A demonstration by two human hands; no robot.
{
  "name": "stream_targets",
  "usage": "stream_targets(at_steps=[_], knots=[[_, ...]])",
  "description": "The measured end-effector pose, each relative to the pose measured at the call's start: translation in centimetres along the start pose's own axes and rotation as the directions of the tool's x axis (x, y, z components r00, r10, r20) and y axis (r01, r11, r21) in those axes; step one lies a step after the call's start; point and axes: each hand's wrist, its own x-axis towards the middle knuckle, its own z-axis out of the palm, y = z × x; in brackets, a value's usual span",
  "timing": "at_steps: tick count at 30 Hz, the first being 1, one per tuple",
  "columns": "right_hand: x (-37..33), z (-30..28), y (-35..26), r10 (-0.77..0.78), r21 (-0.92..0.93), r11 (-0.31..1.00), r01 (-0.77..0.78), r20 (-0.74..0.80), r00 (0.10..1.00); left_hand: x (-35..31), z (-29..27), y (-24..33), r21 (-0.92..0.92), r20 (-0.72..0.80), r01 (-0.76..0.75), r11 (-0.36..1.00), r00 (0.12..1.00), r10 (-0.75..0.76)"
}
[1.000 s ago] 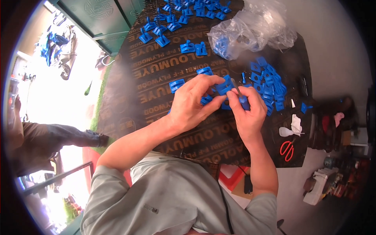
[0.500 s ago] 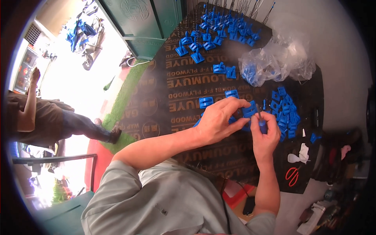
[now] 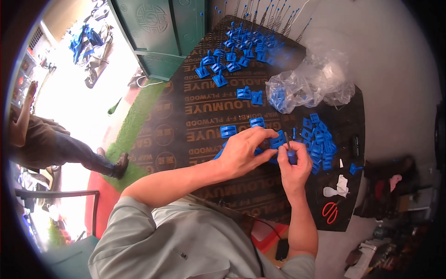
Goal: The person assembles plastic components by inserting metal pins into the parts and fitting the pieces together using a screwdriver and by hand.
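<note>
My left hand (image 3: 247, 152) is closed over a blue plastic block (image 3: 278, 139), pinching it between thumb and fingers. In my right hand (image 3: 296, 169) is a small screwdriver (image 3: 291, 157) with a blue handle, its thin dark shaft rising beside the block. Whether the tip touches the block I cannot tell. Two blue pieces, a slotted block (image 3: 228, 131) and a similar block (image 3: 257, 122), lie just beyond my left hand. More blue parts are partly hidden under that hand. To the right of my right hand spreads a heap of blue parts (image 3: 320, 144).
On the dark plywood table (image 3: 172, 144), blue bases with springy rods (image 3: 239, 51) crowd the far end. A clear plastic bag (image 3: 311, 83) lies near them. Red-handled scissors (image 3: 330, 212) and a black marker (image 3: 356, 145) lie right. Another person (image 3: 55, 144) is at the left.
The whole view has shifted, so the table appears further left and slightly lower. Both hands keep their hold on the block and screwdriver, with little visible movement between them.
</note>
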Motion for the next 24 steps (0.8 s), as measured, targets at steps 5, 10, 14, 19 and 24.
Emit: stream_targets(at_steps=[5,10,14,19,24], knots=[[0.2,-0.4,0.0,-0.085,-0.092,0.992,0.087,0.021,0.996,0.1,-0.1,0.1,-0.033,0.030,0.030,0.999,0.999,-0.029],[0.7,-1.3,0.1,-0.307,-0.265,0.906,0.329,0.122,0.944,0.2,0.0,0.2,-0.180,0.077,0.152,0.972,0.987,-0.141],[0.2,-0.8,0.1,-0.154,-0.179,0.970,0.162,0.057,0.986,0.2,-0.1,0.0,-0.208,0.096,0.207,0.956,0.977,-0.191],[0.2,-0.7,0.1,-0.103,-0.147,0.983,0.110,0.055,0.993,0.2,-0.1,0.1,-0.175,0.086,0.172,0.969,0.983,-0.159],[0.0,-0.6,-0.1,-0.088,-0.128,0.987,0.093,0.041,0.995,0.2,-0.4,0.5,-0.227,0.163,0.298,0.927,0.950,-0.266]])
